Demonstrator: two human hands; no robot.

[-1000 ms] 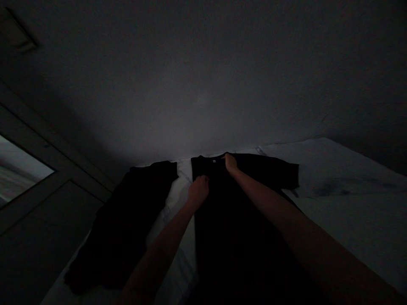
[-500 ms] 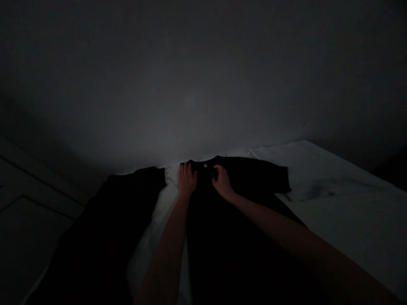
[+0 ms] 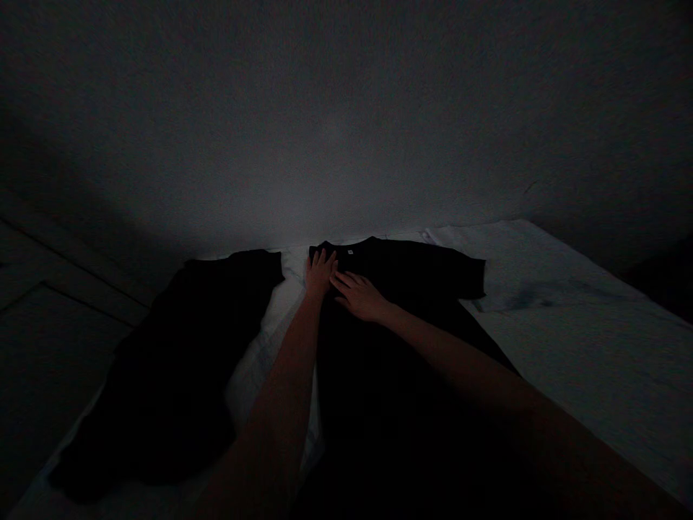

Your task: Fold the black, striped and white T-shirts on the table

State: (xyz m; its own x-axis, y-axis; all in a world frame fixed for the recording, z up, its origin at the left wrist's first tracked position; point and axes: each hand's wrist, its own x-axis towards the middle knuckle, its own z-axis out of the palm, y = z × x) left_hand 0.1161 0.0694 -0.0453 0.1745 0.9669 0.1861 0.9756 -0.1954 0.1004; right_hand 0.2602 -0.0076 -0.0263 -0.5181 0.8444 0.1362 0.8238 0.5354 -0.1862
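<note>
I find the black short-sleeved fabric shirt (image 3: 379, 390) face-on at centre, its neckline with a small pale label (image 3: 350, 252) at the far end. It lies on a pale, grey-streaked surface (image 3: 585, 354); whether bed or counter, I cannot tell. My left hand (image 3: 320, 273) rests on the far left shoulder, fingers spread, grip wide and holding nothing. My right hand (image 3: 360, 295) lies just beside it on the cloth, fingers extended, fingertips at the left; no pinch of fabric is visible.

Step in hand, as I judge it: pressing the shoulder area flat. The next move calls for light, level pressure, without dragging the neckline.

Not established: the left sleeve, out of sight, tucked over or under; the near hem, lost in darkness; creases; details of the black crumpled garment (image 3: 178, 361) at left.
</note>
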